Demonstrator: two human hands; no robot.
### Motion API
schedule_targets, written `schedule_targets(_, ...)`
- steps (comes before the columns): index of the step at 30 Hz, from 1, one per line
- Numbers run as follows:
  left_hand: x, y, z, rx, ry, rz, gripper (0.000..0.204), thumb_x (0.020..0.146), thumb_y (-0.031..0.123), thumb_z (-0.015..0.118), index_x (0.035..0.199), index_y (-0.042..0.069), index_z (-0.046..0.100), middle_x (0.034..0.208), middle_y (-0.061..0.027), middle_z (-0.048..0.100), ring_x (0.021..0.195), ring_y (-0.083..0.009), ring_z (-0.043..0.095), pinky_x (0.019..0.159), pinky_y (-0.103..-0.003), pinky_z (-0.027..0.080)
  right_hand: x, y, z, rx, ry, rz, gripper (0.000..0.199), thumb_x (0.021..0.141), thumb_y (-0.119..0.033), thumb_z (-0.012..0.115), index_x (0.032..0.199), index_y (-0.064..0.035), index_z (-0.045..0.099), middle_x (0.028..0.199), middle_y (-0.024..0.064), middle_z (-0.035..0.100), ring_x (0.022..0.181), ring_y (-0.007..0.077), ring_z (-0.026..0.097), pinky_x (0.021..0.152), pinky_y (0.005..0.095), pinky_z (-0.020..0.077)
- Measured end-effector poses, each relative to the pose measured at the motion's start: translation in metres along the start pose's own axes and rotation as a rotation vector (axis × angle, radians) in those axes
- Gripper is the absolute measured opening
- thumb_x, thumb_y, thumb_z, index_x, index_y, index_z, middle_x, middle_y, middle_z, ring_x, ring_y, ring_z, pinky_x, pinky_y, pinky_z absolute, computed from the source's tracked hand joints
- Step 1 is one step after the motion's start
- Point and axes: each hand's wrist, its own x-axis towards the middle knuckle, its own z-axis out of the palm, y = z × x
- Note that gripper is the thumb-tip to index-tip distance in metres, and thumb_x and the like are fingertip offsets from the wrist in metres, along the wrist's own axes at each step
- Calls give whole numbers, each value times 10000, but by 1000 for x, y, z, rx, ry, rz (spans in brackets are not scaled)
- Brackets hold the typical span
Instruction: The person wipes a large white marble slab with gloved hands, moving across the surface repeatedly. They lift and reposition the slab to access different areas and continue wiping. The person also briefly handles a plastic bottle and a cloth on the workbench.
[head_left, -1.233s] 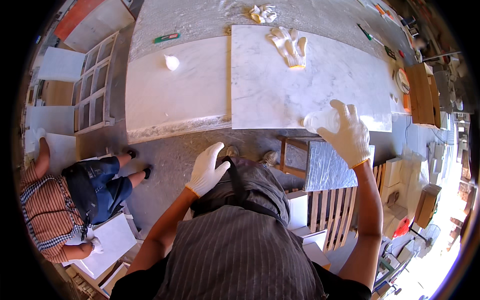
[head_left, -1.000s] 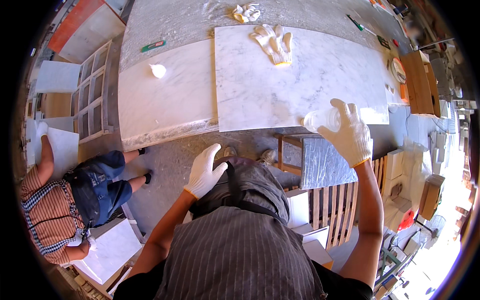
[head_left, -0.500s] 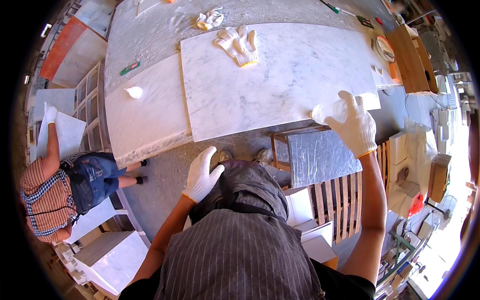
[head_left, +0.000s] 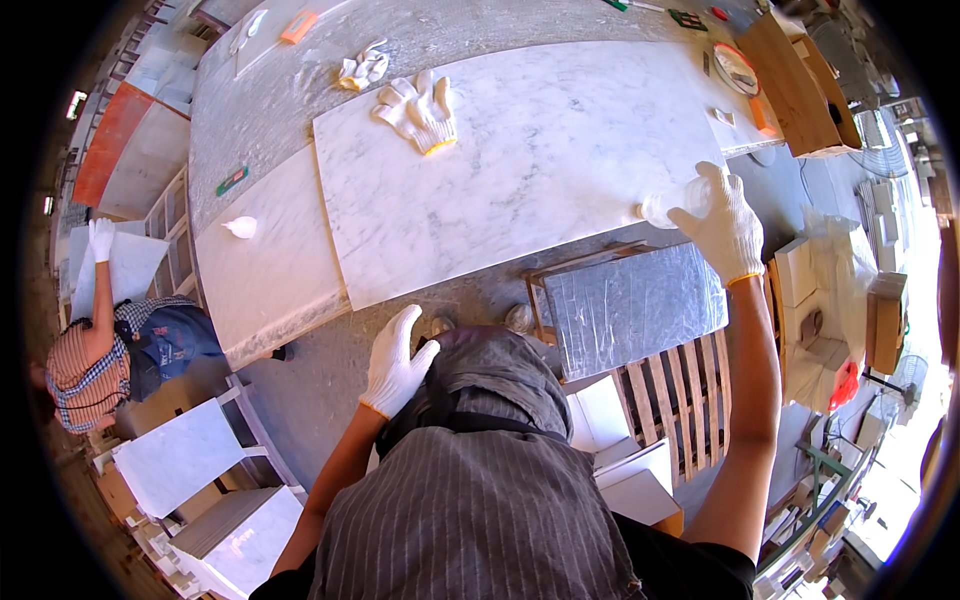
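Note:
My right hand (head_left: 725, 228), in a white knit glove, wraps round a see-through plastic bottle (head_left: 668, 205). The bottle is tilted on its side, its narrow end pointing left, at the near right edge of a large white marble slab (head_left: 500, 160). In a matching glove, my left hand (head_left: 398, 365) hangs before my apron with thumb and fingers apart, touching nothing. A spare white glove (head_left: 420, 112) lies flat on the slab's far left part, and a crumpled glove (head_left: 363, 66) rests just beyond it.
Under the big slab's left side lies another marble slab (head_left: 270, 260) with a small white object (head_left: 241, 227). A green cutter (head_left: 232, 180) is farther left. Below my right arm stand a grey stone-topped stand (head_left: 640, 310) and a wooden pallet (head_left: 690, 400). Someone in a striped shirt (head_left: 90, 370) handles slabs.
My view has shifted, so the slab and gloves sit farther left. My right hand still holds the bottle near the slab's edge. The other person has moved away from the table.

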Motion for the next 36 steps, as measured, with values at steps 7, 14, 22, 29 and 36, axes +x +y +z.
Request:
schedule_targets(7, 15, 10, 7, -2, -26, 15, 618, 882, 246, 747, 1385, 9, 476, 1373, -224, 574, 1247, -406, 558, 1058, -476, 443, 25, 37, 3, -16, -9, 95, 672, 740, -380, 825, 1324, -185, 558, 1233, 165, 625, 1071, 366, 670, 889, 466, 550)
schedule_targets(14, 26, 23, 12, 13, -38, 0, 626, 886, 250, 744, 1392, 5, 469, 1371, -223, 572, 1246, -404, 558, 1056, -475, 442, 38, 72, -3, -32, -46, 185, 676, 744, -400, 814, 1330, -190, 552, 1259, 181, 614, 1103, 369, 659, 914, 465, 539)
schedule_targets(22, 33, 35, 19, 37, -43, -6, 636, 876, 248, 751, 1391, 4, 469, 1364, -227, 577, 1241, -409, 559, 1056, -475, 442, 53, 121, -7, -49, -9, 264, 634, 763, -416, 794, 1301, -173, 564, 1253, 183, 619, 1102, 375, 656, 911, 468, 535)
schedule_targets(29, 37, 46, 25, 55, -60, -7, 650, 874, 250, 753, 1404, 12, 464, 1381, -224, 563, 1260, -404, 545, 1064, -476, 435, 74, 169, -2, -48, 34, 322, 634, 771, -428, 783, 1293, -142, 566, 1195, 209, 638, 1087, 386, 658, 909, 477, 533)
schedule_targets(36, 40, 52, 29, 68, -56, 7, 647, 879, 252, 750, 1407, 13, 461, 1381, -225, 561, 1258, -400, 547, 1063, -479, 433, 84, 197, 1, -50, 66, 325, 649, 766, -439, 770, 1295, -127, 562, 1194, 222, 642, 1094, 401, 653, 914, 488, 532)
